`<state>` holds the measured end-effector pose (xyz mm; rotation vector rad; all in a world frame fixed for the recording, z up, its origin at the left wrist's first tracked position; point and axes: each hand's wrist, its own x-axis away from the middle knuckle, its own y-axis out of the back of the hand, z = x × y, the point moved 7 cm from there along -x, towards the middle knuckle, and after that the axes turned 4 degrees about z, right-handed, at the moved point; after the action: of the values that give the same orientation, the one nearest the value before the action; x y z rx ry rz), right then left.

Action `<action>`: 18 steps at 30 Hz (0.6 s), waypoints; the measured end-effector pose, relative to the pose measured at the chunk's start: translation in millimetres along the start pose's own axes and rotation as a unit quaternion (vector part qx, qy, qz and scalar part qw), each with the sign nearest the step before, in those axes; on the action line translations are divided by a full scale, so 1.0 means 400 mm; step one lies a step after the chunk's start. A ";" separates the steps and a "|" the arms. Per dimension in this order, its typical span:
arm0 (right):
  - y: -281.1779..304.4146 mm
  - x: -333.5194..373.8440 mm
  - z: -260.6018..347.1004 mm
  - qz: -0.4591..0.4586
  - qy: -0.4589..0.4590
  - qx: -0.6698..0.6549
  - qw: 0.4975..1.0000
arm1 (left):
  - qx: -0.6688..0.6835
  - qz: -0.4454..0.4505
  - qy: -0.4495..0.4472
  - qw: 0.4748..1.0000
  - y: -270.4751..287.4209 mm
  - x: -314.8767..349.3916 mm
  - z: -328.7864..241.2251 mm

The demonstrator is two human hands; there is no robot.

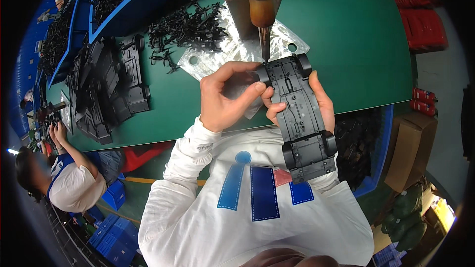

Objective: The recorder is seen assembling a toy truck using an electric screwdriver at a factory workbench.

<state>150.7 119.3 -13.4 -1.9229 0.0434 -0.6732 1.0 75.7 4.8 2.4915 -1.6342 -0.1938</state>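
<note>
Gripping blk chassis (303,116) in R hand (324,105), tilted, upper end leaning L, in front of torso at near edge of green table (356,44). Clamped on it: thumb side along R rim, R fingertips (275,111) curled over L rim, rest hidden behind. Reaching w/ L hand (220,101) to upper-L corner, thumb tip at wheel arch (262,75), index tip a bit higher, nr driver bit (265,44). Spread apart at tips, L thumb & index, w/ arch just beside; can't tell if pinching or only touching. Also above same corner, pointing down: bit tip, at or v. nr chassis edge; can't tell if in contact.

Counted: 1 chassis in hand, w/ 4 wheel arches; 1 driver w/ orange collar (262,13); 1 clear plastic bag (235,47), 2 round holes showing, on table beyond chassis; 1 pile small blk parts (188,27), too tangled to count, partly on bag; 1 heap of other chassis plates (101,86) to L, several overlapping, exact no. unclear; 2 blue bins (113,21) upper L, holding small blk parts; 1 blue tub (385,143) R, below table level, w/ blk pcs; 2 red extinguishers (423,94); 1 brown carton (411,151); 1 co-worker (74,183) lower L, hands raised.
</note>
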 end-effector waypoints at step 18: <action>-0.027 -0.007 -0.011 0.003 -0.013 -0.012 1.000 | 0.014 -0.022 -0.002 1.000 0.011 0.003 -0.004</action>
<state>143.3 121.6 -4.1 -1.9531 0.0404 -0.6458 -2.3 73.1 7.3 2.5520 -1.5944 -0.1830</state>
